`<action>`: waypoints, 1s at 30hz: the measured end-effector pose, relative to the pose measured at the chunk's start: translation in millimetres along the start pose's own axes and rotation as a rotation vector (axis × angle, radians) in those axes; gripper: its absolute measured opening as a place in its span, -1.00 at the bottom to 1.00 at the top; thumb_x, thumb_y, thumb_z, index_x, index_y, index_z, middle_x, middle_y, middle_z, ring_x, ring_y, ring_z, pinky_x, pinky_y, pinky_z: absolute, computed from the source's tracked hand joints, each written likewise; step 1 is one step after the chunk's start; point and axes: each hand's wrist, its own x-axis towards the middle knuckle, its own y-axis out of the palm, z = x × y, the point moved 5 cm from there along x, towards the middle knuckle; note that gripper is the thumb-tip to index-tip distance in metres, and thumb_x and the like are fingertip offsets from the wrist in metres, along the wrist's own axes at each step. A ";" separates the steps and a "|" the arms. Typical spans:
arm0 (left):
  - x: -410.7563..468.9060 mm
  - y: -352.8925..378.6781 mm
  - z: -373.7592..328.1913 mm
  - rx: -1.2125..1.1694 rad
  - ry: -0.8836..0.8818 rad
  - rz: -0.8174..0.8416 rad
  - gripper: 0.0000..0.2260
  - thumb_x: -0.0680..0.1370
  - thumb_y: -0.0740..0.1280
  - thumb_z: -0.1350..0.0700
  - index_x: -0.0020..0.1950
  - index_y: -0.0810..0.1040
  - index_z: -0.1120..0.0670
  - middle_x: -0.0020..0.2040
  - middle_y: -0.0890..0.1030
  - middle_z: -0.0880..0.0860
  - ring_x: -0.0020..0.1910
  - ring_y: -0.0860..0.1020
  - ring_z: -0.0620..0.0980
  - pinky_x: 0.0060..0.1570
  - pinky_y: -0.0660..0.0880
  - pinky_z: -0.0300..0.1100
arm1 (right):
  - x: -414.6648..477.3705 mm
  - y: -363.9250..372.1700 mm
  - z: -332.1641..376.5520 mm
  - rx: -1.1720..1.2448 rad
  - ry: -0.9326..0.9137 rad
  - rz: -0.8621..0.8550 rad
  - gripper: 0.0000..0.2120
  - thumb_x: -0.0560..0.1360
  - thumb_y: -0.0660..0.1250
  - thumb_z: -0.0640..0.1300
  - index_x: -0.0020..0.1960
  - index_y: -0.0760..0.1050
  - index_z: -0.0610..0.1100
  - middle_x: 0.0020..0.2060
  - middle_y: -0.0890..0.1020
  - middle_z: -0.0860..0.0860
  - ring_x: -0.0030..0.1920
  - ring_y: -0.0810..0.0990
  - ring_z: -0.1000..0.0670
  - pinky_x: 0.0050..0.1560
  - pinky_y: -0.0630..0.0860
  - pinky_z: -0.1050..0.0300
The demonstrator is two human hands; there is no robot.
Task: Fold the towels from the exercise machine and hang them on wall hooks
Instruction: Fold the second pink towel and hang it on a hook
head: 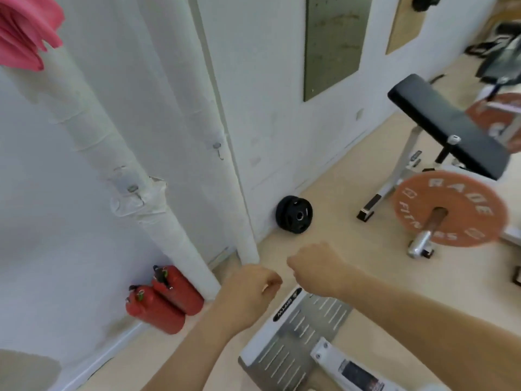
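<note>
A folded pink towel point(24, 32) hangs high on the white wall at the top left, partly cut off by the frame edge. A small metal wall hook point(217, 149) sits bare on the wall near the corner. My left hand point(248, 292) and my right hand point(315, 263) are held in front of me at mid-frame, low, both with fingers curled and nothing in them. They hover above a grey metal footplate point(298, 334) of an exercise machine. No other towel is visible.
A wrapped white pipe point(112, 153) slants down the wall. Two red fire extinguishers point(163, 297) lie on the floor by the wall. A black weight plate point(294, 214) leans in the corner. A bench point(448, 131) and orange barbell plate point(448, 208) stand at right.
</note>
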 end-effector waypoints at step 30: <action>-253.9 423.7 -309.7 -0.186 0.213 0.797 -0.77 0.57 0.20 0.17 0.08 0.63 0.02 -0.03 0.63 -0.08 -0.02 0.56 -0.06 0.01 0.48 -0.18 | -641.3 423.8 14.6 1.360 1.548 0.077 -0.29 0.45 0.38 -0.13 0.51 0.15 -0.17 0.40 0.39 -0.17 0.35 0.42 -0.17 0.26 0.38 0.03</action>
